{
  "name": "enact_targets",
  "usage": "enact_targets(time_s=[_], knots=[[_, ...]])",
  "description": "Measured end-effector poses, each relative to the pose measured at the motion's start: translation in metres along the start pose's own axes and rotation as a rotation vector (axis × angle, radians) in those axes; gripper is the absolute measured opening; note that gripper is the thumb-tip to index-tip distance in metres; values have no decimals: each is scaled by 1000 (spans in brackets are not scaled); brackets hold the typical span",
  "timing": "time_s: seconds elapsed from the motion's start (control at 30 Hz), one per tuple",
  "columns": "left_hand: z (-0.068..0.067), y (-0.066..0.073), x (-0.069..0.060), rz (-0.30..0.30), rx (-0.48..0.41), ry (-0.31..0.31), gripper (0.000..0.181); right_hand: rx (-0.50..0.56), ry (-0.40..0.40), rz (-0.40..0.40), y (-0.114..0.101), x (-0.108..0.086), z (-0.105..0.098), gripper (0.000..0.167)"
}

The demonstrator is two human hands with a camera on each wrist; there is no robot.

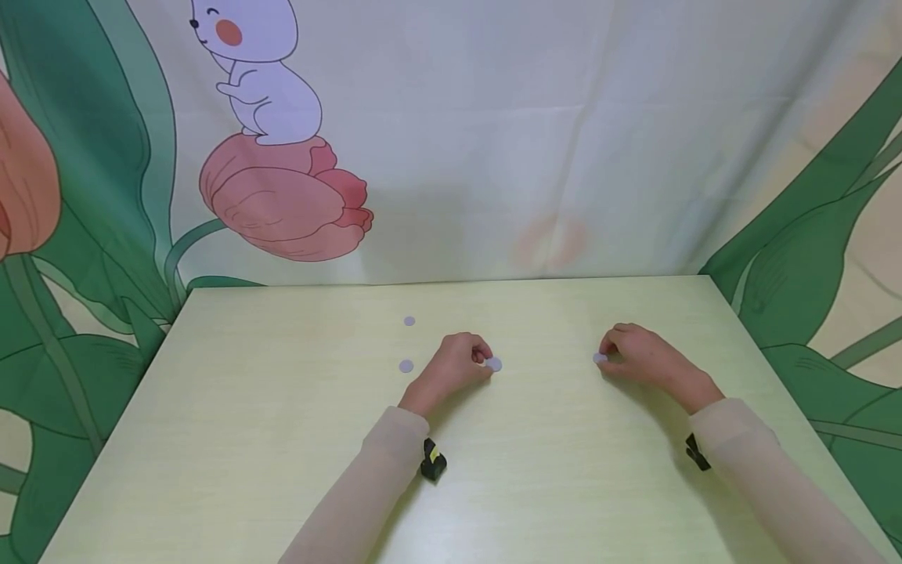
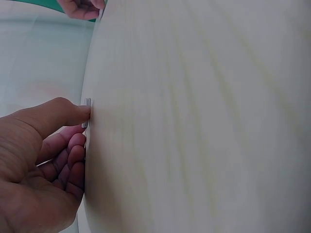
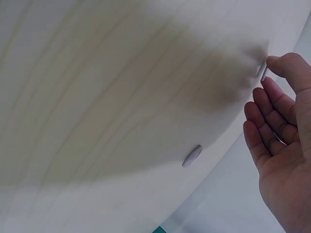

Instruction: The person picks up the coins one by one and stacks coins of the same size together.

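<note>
My left hand (image 1: 454, 364) is low over the table's middle and pinches a small pale round disc (image 1: 495, 364) at its rim. Seen edge-on in the left wrist view, that disc (image 2: 86, 112) looks layered; whether it is a stack I cannot tell. To the right, my right hand (image 1: 644, 359) pinches another pale disc (image 1: 600, 358) between thumb and forefinger, close to the tabletop. Two similar discs, a far one (image 1: 409, 321) and a nearer one (image 1: 405, 366), lie flat left of my left hand. The right wrist view shows a further disc (image 3: 193, 156) on the table.
The pale wooden table (image 1: 247, 439) ends at a far edge against a hanging printed cloth (image 1: 451, 141). Black wrist devices sit under both cuffs, one at the left wrist (image 1: 433, 462) and one at the right wrist (image 1: 698, 453).
</note>
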State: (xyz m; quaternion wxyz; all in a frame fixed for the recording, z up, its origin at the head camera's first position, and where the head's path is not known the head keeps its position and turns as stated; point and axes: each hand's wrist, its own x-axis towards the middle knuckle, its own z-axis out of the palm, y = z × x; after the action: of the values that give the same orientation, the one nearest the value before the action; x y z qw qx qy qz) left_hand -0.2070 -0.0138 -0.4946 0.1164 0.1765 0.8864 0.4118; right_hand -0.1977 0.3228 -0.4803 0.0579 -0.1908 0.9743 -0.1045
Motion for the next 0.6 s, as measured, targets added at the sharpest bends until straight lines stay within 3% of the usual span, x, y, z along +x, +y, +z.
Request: enact_targets(time_s=[0.6], knots=[[0, 1, 2, -11, 12, -1, 14, 4, -40, 2, -6, 4, -7, 22]])
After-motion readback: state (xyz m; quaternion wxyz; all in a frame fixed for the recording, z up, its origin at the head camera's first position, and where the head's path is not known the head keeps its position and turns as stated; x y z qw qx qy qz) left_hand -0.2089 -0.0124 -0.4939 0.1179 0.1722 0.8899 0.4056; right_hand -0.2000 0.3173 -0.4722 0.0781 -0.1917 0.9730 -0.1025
